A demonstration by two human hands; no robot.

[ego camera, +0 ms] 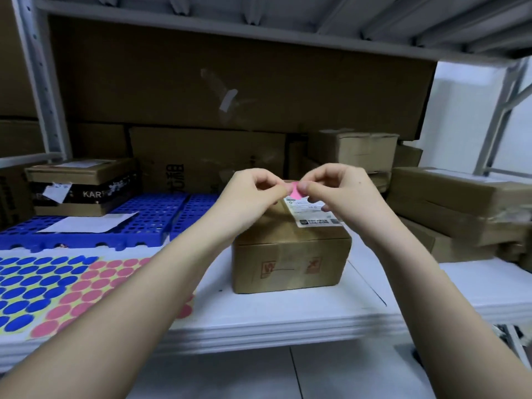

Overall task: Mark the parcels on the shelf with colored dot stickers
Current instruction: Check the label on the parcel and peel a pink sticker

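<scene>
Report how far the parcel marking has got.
Done: no parcel shows a dot yet, as far as this view tells. In hand: the left hand and right hand pinch a pink dot sticker between them above the small parcel with the shipping label. Left: stick it on, then mark the boxes stacked at right, using the sticker sheets.

- To your left, blue perforated plastic trays (149,217) lie side by side at the back of the white board.
- A loose white paper sheet (92,223) rests on the nearer tray.
- Past the right end, you see a grey diagonal frame brace (502,116) against a pale wall (466,116).
- Below, a tiled floor (259,375) shows.
</scene>
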